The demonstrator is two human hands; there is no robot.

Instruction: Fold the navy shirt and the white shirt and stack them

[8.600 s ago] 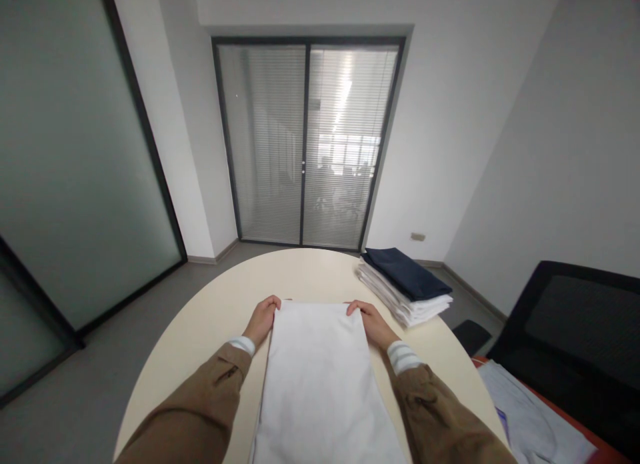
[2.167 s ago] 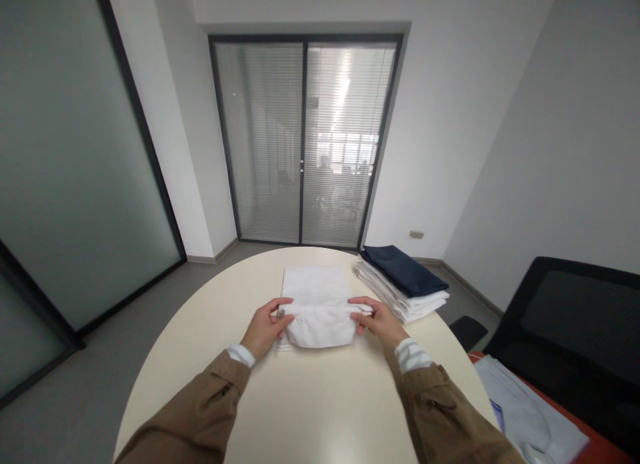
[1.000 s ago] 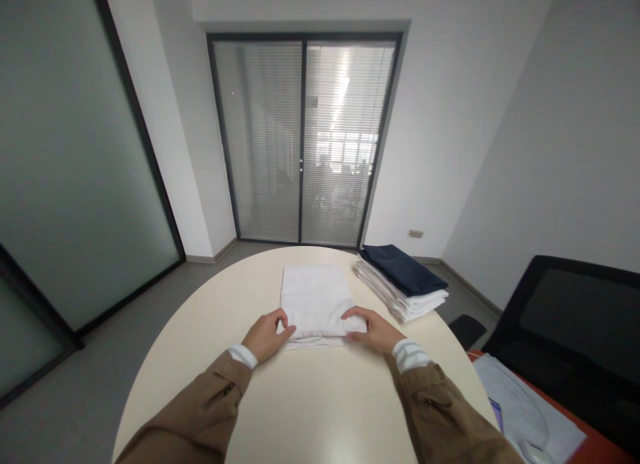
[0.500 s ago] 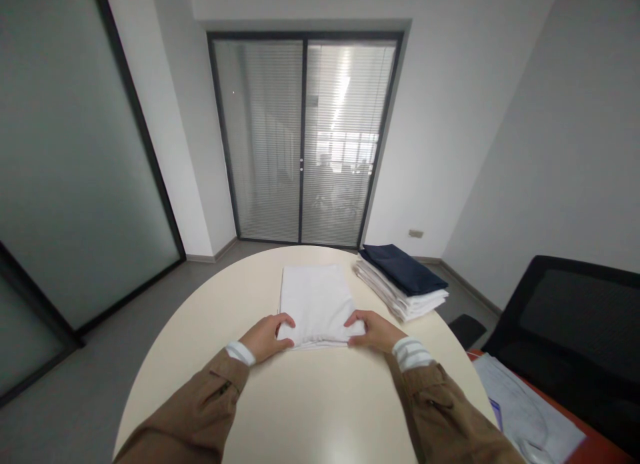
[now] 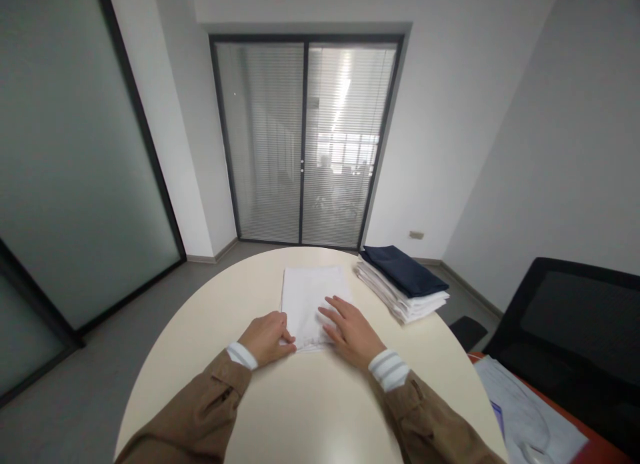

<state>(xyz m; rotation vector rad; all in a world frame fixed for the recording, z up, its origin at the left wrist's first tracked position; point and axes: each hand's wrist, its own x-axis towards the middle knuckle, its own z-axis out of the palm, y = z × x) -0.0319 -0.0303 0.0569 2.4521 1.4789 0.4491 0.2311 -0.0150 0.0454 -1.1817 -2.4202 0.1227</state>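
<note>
A folded white cloth (image 5: 310,294) lies flat on the round cream table (image 5: 300,404), its layered near edge facing me. My left hand (image 5: 269,337) is at the cloth's near left corner, fingers curled and thumb along the edge, closed on that corner. Over the right part of the cloth, my right hand (image 5: 353,331) is open with its fingers spread and palm down. Its fingertips are on or just above the fabric; I cannot tell which. The hand hides the cloth's near right corner.
To the right on the table stands a stack of folded white cloths (image 5: 387,294) topped by a folded navy cloth (image 5: 404,271). A black mesh chair (image 5: 575,324) is at the right, with white fabric (image 5: 530,411) on its red seat. Glass doors (image 5: 305,144) stand beyond.
My right hand has let go of the cloth's near right corner and moved left over its top, spreading its fingers. My left hand stays at its corner, its fingers more curled.
</note>
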